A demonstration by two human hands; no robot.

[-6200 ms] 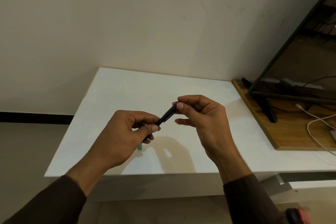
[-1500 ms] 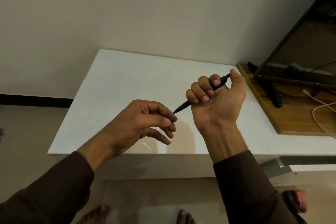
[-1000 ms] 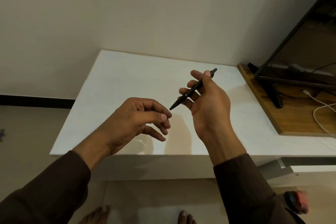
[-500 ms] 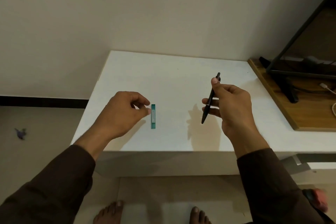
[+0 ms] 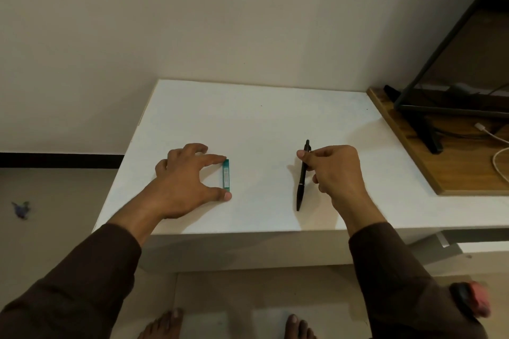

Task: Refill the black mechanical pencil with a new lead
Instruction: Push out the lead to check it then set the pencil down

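The black mechanical pencil is pinched near its upper end between the thumb and fingers of my right hand. It points tip-down toward me, low over the white table. A slim teal lead case lies flat on the table to the left. My left hand rests beside it, with the index fingertip at the case's far end and the thumb at its near end, spanning it lengthwise.
A wooden board lies at the table's right side, carrying a black monitor stand and a white cable. A plain wall stands behind the table. My bare feet show below the table's front edge.
My right hand has lowered the pencil from chest height toward the table, turning it nearly lengthwise. My left hand has dropped onto the table and closed index and thumb on the lead case's ends.
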